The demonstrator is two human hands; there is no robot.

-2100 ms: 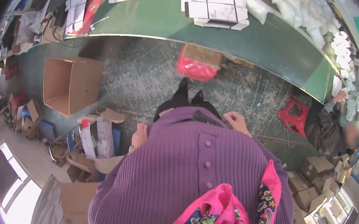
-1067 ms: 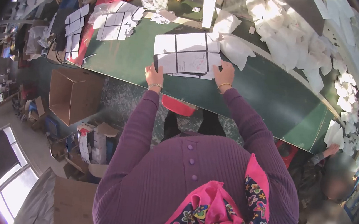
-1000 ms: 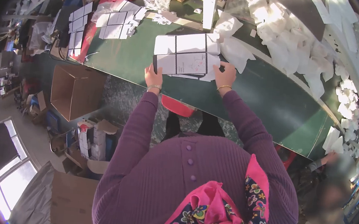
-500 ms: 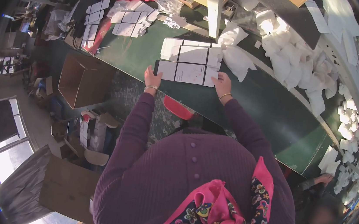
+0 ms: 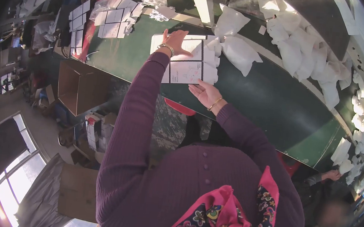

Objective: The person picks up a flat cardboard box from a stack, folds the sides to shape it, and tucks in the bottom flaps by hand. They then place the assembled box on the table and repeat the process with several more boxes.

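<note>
Flat white box blanks with black fold lines (image 5: pixel 185 71) lie overlapping on the green table, with small print on the nearest one. My left hand (image 5: pixel 176 43) reaches over the upper part of these blanks, its fingers and thumb spread wide. At their near edge is my right hand (image 5: pixel 206 94), palm turned up and fingers stretched out, the tips right by the cardboard. Puffy white pouches (image 5: pixel 240 55) rest just beyond the blanks on the right.
More flat blanks (image 5: pixel 115 21) lie at the table's far left. A large heap of white pouches (image 5: pixel 297 48) fills the right back, behind a rail. An open brown carton (image 5: pixel 82 87) stands left of the table. Another person's hand (image 5: pixel 331 175) is at the lower right.
My left hand has left the near left corner and moved up and right over the blanks. My right hand has shifted left and down from their right end to the near edge, its fingers opening.
</note>
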